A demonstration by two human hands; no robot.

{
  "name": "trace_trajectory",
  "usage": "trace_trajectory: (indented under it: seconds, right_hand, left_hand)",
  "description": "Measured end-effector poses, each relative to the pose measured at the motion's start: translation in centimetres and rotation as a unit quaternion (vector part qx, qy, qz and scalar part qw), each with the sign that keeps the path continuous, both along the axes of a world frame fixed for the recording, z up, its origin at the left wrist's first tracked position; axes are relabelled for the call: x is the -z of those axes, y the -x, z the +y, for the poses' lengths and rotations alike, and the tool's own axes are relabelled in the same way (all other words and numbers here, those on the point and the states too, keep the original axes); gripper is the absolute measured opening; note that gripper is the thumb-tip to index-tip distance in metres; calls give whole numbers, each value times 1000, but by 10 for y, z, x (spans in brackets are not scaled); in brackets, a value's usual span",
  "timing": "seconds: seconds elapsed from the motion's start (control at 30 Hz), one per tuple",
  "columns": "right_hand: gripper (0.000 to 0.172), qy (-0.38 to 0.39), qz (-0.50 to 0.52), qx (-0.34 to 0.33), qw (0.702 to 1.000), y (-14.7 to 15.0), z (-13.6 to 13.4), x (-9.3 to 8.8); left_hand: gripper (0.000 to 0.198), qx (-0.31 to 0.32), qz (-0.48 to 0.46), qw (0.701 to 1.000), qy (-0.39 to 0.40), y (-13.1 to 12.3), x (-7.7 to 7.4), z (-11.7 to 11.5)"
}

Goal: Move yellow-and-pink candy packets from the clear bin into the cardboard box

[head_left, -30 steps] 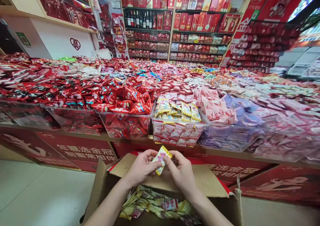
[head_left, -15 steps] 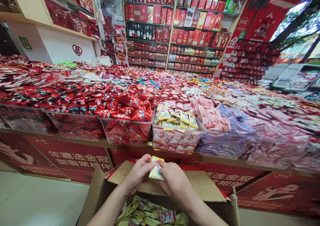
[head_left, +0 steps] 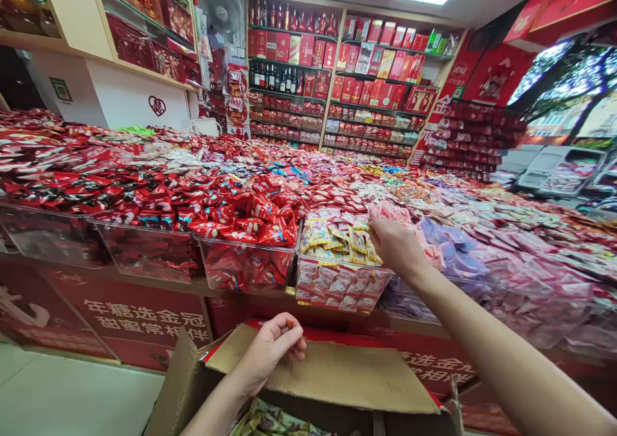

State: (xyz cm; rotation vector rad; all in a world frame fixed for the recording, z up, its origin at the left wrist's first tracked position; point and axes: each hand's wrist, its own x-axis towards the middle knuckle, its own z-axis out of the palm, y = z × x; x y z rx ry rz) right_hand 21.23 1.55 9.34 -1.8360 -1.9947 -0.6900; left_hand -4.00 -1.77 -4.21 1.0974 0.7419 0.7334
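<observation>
My right hand (head_left: 396, 248) reaches out over the right rim of a clear plastic bin (head_left: 344, 288). Its curled fingertips are at the yellow-and-white candy packets (head_left: 318, 231) heaped on top; whatever they hold is hidden behind the hand. Pink-and-white packets show through the bin's front wall. Above the open cardboard box (head_left: 357, 372), my left hand (head_left: 274, 352) is curled with the thumb against the fingers, and nothing shows in it. Inside the box lie yellowish candy packets (head_left: 274, 420), partly hidden by my left forearm and the frame's lower edge.
Red candy packets (head_left: 255, 214) fill the bin just left; purple packets (head_left: 450, 246) and pink packets (head_left: 525, 301) lie to the right. Beyond the row of bins spreads a wide candy display. Shelves (head_left: 332, 69) with bottles and red boxes stand at the back.
Both hands held a yellow-and-white packet over the box. My right hand has since moved up and right to the bin, while my left stayed low without the packet. The view has tilted up slightly.
</observation>
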Motion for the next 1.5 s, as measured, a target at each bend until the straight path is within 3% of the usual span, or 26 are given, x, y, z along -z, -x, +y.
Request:
trace_trajectory:
  seconds: [0.13,0.37,0.47,0.6,0.77,1.03,1.17,1.33,1.5]
  right_hand:
    - [21,84,-25,39,995,0,5,2]
    - [51,260,66,-22,963,-12,0,-9]
    - [51,291,54,-37,955,-16,5,-11]
    - [38,307,-9,-41,951,-18,15,-10]
    - [39,324,-51,-49,943,-20,15,-15]
    - [24,267,-124,-45,954,-15,16,-11]
    - [27,241,-118,-45,962,-21,19,-3]
    - [27,279,-101,-7,955,-16,15,-8]
    - [23,295,-98,-43,949,-15,15,-12]
  left_hand:
    - [22,-17,-8,1000,4,-1,4,2]
    - [21,-13,-6,1000,5,0,1,3]
    - [22,-16,-5,1000,10,0,0,2]
    - [25,-38,-10,999,15,-2,4,3]
    - [23,-34,-14,999,11,-2,3,2]
    - [20,-20,12,1000,12,0,-5,1]
    - [18,-18,14,1000,0,1,-2,1]
    - [17,-19,9,1000,5,0,-2,1]
    - [17,-18,7,1000,-4,1,-2,2]
